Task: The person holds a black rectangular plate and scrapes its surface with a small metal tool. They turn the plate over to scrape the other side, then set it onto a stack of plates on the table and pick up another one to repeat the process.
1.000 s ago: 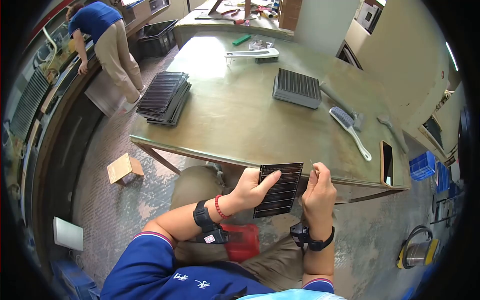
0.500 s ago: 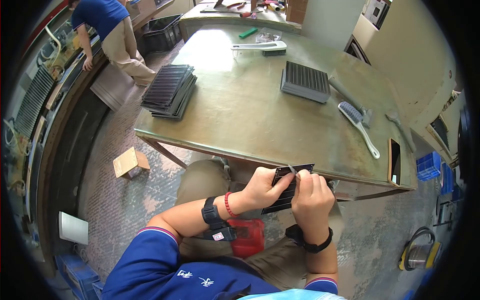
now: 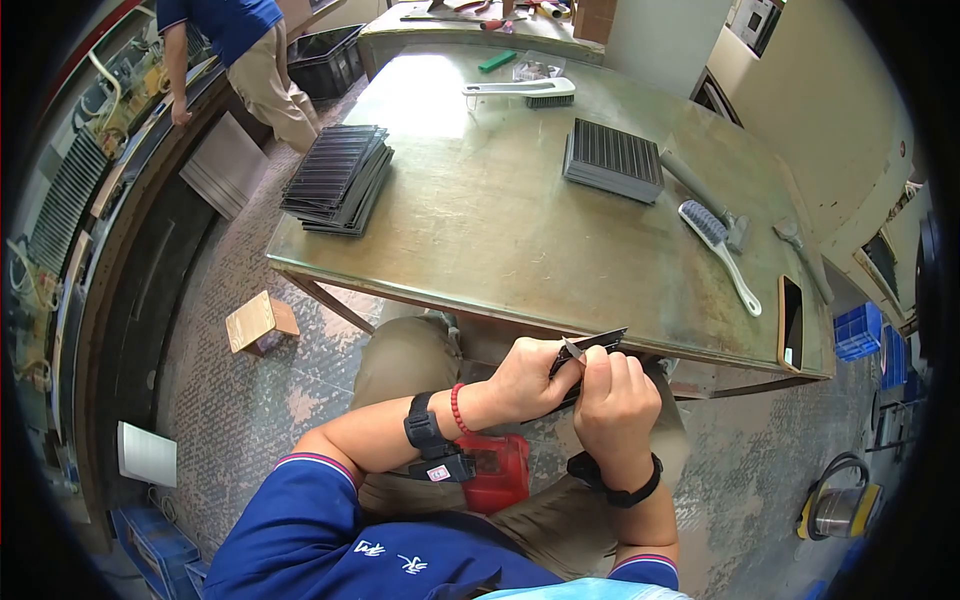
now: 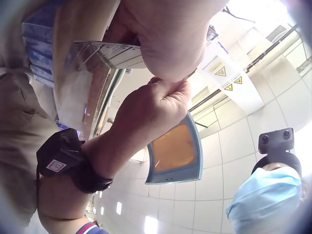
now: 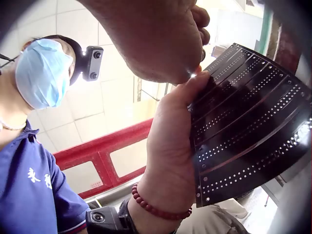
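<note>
In the head view my left hand [image 3: 530, 375] grips a thin black slotted plate [image 3: 600, 340] by its left edge, just below the table's near rim and above my lap. The plate is tilted almost edge-on there. My right hand [image 3: 615, 395] pinches a small thin metal tool [image 3: 572, 350] against the plate's upper left corner. The right wrist view shows the plate's [image 5: 248, 126] rows of small holes, with the left hand [image 5: 170, 146] curled round its edge. From the left wrist view I see the plate's underside [image 4: 102, 51] and the right hand [image 4: 151, 107] below it.
On the green table [image 3: 480, 230] lie a fanned stack of dark plates [image 3: 335, 180], a neat stack [image 3: 612, 160], two brushes [image 3: 718, 250] [image 3: 515, 92] and a phone [image 3: 790, 322]. A wooden stool [image 3: 258, 322] stands on the floor. Another person [image 3: 250, 50] stands far left.
The right hand has moved left from the plate's right side onto its upper left corner with the tool. The plate has tipped from facing me to nearly edge-on.
</note>
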The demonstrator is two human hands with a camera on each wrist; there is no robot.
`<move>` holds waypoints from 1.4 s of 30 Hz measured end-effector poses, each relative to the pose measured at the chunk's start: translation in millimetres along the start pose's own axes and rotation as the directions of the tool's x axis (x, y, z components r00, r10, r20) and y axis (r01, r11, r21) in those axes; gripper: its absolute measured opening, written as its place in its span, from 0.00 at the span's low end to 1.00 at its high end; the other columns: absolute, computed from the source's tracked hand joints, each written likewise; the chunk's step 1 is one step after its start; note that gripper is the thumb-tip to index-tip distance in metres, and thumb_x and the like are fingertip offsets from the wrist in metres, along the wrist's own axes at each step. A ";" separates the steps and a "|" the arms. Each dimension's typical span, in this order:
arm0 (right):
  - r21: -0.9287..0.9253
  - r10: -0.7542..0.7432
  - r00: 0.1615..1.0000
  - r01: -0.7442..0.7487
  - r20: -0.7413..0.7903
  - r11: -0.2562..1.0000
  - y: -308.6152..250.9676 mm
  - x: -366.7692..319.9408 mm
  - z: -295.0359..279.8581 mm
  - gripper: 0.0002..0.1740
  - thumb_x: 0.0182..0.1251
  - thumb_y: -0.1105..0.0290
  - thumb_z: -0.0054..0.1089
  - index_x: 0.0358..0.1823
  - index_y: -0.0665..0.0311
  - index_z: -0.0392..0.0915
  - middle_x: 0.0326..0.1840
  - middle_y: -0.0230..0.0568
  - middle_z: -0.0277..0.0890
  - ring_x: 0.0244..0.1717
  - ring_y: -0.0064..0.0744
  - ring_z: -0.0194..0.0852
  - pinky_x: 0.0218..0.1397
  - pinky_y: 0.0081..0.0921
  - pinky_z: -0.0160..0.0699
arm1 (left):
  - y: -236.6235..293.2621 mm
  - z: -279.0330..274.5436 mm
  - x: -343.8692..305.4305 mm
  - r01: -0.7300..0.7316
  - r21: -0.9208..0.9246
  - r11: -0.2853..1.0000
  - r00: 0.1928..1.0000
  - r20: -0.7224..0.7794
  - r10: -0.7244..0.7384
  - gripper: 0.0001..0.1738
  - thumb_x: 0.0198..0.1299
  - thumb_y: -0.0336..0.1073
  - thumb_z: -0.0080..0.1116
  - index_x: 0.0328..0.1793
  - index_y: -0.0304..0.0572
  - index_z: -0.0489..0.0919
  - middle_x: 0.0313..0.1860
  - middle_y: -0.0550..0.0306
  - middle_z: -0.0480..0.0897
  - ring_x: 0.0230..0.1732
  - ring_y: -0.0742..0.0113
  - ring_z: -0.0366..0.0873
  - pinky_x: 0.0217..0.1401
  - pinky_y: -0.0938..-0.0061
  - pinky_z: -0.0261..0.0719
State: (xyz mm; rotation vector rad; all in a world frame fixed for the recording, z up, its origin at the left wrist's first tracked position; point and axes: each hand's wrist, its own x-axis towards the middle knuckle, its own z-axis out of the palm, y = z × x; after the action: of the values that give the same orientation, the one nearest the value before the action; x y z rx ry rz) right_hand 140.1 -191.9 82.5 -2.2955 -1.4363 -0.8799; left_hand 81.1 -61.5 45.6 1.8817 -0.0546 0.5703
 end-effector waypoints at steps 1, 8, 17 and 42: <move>-0.001 0.001 1.000 -0.001 0.000 1.000 1.1 -0.7 1.0 0.09 0.56 0.72 0.57 0.38 0.65 0.73 0.23 0.33 0.62 0.21 0.29 0.64 0.20 0.25 0.64 | 0.8 0.1 0.2 0.000 -0.001 1.000 1.000 0.001 0.000 0.04 0.59 0.27 0.54 0.38 0.36 0.78 0.22 0.43 0.77 0.21 0.47 0.75 0.25 0.65 0.73; 0.053 0.036 0.999 -0.037 0.024 0.998 6.2 -2.8 1.5 0.08 0.54 0.73 0.57 0.36 0.65 0.72 0.23 0.34 0.63 0.22 0.31 0.65 0.21 0.27 0.67 | 5.7 -1.1 1.5 -0.092 0.043 0.995 0.996 0.011 0.091 0.03 0.57 0.24 0.54 0.35 0.36 0.78 0.21 0.46 0.76 0.20 0.49 0.73 0.23 0.65 0.71; 0.046 0.061 0.998 -0.062 0.031 0.997 16.2 -8.3 4.7 0.08 0.54 0.73 0.57 0.36 0.65 0.72 0.23 0.34 0.63 0.23 0.31 0.67 0.22 0.27 0.68 | 2.1 0.1 1.3 -0.180 0.102 0.978 0.983 0.056 0.175 0.06 0.58 0.24 0.54 0.41 0.34 0.79 0.23 0.46 0.78 0.22 0.49 0.76 0.25 0.66 0.73; 0.063 -0.001 1.000 0.003 -0.025 0.998 11.4 -5.7 -11.9 0.08 0.58 0.72 0.58 0.39 0.65 0.73 0.23 0.35 0.64 0.22 0.33 0.64 0.22 0.29 0.63 | 0.5 -1.4 2.6 -0.370 0.212 0.904 0.926 0.005 0.378 0.16 0.56 0.24 0.59 0.52 0.28 0.77 0.32 0.46 0.83 0.30 0.53 0.83 0.32 0.69 0.82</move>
State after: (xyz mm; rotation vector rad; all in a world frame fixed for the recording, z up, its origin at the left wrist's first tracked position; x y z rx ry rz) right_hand 144.4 -207.6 88.8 -2.2301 -1.4352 -0.8484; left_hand 82.8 -59.8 47.4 2.0794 -0.3524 0.9021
